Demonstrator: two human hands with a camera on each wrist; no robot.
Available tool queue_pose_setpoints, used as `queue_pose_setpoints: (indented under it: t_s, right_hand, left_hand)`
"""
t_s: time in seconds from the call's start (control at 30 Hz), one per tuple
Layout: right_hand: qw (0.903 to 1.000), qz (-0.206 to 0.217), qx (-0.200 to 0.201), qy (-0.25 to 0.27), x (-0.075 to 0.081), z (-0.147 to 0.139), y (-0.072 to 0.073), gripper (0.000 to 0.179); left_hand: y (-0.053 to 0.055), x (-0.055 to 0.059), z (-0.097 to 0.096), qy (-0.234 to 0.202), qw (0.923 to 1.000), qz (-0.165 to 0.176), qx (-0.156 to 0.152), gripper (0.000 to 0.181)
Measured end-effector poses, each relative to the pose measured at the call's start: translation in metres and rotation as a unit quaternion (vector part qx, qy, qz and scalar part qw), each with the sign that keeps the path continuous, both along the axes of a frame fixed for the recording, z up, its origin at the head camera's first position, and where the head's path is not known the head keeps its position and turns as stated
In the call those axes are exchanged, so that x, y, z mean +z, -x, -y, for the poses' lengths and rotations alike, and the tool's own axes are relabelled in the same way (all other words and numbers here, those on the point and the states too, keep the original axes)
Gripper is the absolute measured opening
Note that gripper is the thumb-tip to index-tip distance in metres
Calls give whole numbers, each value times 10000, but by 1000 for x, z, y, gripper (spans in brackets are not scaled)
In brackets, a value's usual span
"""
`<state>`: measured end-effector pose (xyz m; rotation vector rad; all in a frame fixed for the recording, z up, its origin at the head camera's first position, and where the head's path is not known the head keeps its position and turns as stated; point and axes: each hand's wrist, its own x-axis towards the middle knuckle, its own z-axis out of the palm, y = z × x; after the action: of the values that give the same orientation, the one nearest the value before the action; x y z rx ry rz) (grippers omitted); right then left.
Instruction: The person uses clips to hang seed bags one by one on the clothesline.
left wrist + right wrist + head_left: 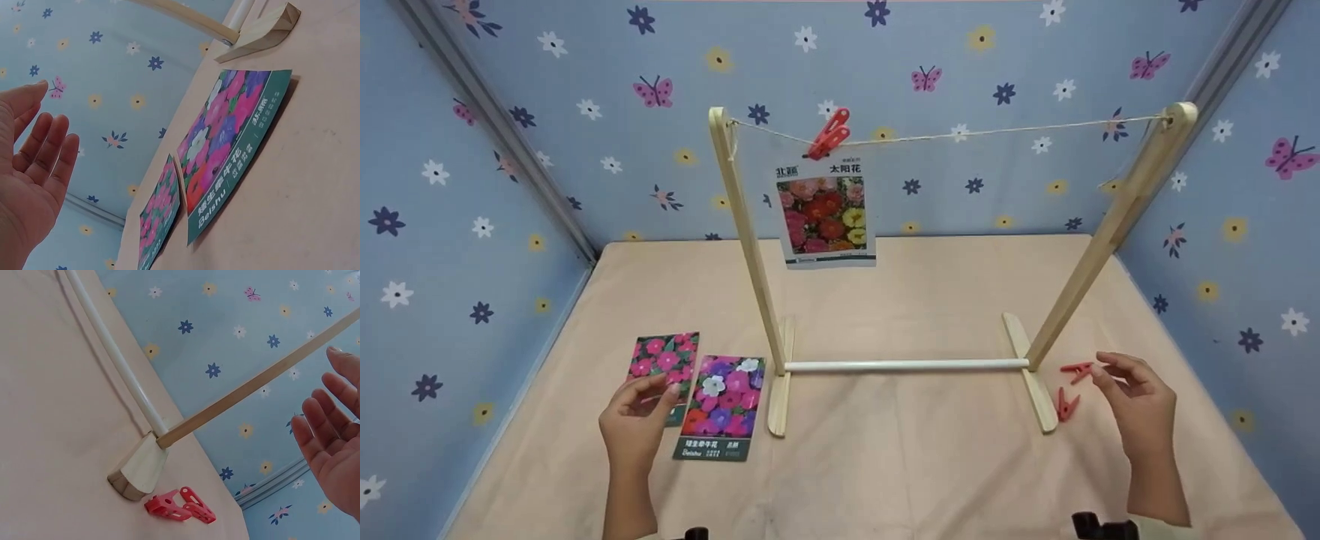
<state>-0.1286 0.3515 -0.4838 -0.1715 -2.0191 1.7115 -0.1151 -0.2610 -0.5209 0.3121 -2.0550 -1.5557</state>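
"What stood at the left?"
"The left hand (631,421), fingers loosely bent and thumb slightly apart, hovered by a thin rectangular packet printed with pink flowers (664,358). Just right of that, a green-bottomed packet with purple, pink and white flowers (724,405) lay on the peach-coloured cloth (907,450)."
"And along the middle?"
"A pale wooden stand (750,240) rose there, with a white rod (907,366) across its base. Near its left post, a red plastic clothespin (831,136) held a white-bordered packet with red, pink and yellow flowers (825,217) on the thin string (1005,131)."
"The right end?"
"Two red plastic clothespins (1065,412) lay just beside the stand's foot. The right hand (1144,409) hovered near them, its fingers relaxed and apart."
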Motion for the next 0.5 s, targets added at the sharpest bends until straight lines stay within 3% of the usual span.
queue_pose_setpoints:
  t_s: [0.2,0.5]
  right_hand:
    - [9992,227,-227,230,-14,-10,1,24]
    - [9937,866,-506,496,-39,-23,5,26]
  left_hand:
    - [0,-5,3,-13,9996,210,194,29]
    - [2,-22,13,-95,9959,756,487,32]
